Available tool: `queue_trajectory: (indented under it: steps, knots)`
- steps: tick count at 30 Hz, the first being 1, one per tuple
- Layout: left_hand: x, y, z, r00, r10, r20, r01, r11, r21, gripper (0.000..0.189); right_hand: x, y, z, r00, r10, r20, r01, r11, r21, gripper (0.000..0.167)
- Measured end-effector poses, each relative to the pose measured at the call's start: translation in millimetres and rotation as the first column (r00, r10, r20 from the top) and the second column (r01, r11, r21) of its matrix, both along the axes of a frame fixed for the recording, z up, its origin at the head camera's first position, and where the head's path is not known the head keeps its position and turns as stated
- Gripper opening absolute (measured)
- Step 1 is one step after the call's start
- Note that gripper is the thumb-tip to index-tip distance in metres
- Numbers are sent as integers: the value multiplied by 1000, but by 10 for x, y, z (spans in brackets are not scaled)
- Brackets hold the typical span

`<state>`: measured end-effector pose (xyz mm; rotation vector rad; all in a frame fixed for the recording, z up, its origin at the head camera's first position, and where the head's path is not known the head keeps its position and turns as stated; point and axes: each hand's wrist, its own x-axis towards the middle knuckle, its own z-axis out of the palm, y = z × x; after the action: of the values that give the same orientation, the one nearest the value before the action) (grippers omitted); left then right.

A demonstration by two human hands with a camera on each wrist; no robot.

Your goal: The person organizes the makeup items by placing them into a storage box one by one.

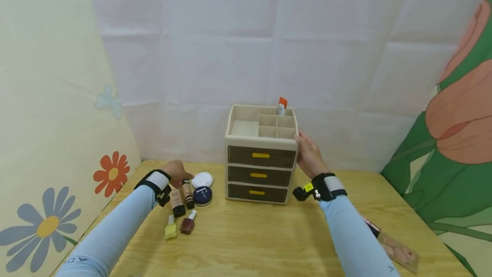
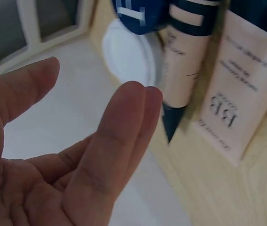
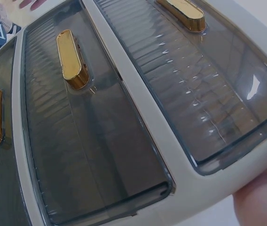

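A cream drawer organizer (image 1: 261, 141) stands against the back wall, its three dark drawers shut. My right hand (image 1: 309, 155) rests against its right side near the top corner; part of that hand (image 3: 261, 197) shows at the organizer's edge in the right wrist view. My left hand (image 1: 175, 172) hovers by the cosmetics to the left, thumb and fingers apart, holding nothing. Beneath and beside it lie a BB cream tube (image 2: 239, 84), a slimmer beige tube (image 2: 183, 70) with a dark pointed tip, a white round compact (image 1: 202, 180) and a navy round compact (image 1: 202, 195).
A yellow nail polish bottle (image 1: 171, 230) and a dark red one (image 1: 187, 225) sit in front of the tubes. An orange-topped item (image 1: 282, 105) stands in a rear compartment of the organizer. At the right, a patterned flat item (image 1: 399, 251) lies partly behind my right forearm.
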<state>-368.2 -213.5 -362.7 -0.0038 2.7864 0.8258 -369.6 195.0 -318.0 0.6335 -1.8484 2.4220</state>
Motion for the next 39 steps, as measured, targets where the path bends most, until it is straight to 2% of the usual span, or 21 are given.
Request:
queue_trajectory:
  steps: [2,4,8,11,17,22,25,31,39]
  knots:
    - [-26,21,-91,1000,18,-9,-18,999,-37,31,0,-3,-10,1000,-5,6,5,1000,-3,55]
    - [-45,46,-162,998,23,-51,-28,996,-89,28,1,-3,-16,1000,-10,12,10,1000,-7,55]
    - [-76,84,-253,989,-6,-150,-25,978,-207,23,2,-11,-11,1000,-12,15,12,1000,-20,55]
    - [-114,98,-312,983,-16,-183,-31,968,-250,22,7,-13,-2,1000,-14,14,14,1000,-23,56]
    - [-183,115,-393,982,9,-188,-61,961,-269,17,22,-17,6,1000,-15,9,15,999,-31,55]
    - [-214,125,-454,975,-16,-223,-56,949,-311,13,24,-17,3,1000,0,-4,0,999,-32,55]
    - [-232,131,-487,975,-21,-223,-51,948,-315,10,24,-13,7,1000,6,-12,-6,1000,-30,55]
    - [-163,213,-463,981,15,-195,-75,950,-303,11,14,-1,-6,1000,17,-18,-17,999,-29,55]
    - [-147,251,-473,974,-13,-224,-64,941,-331,12,10,6,-22,1000,1,-12,-2,1000,-7,55]
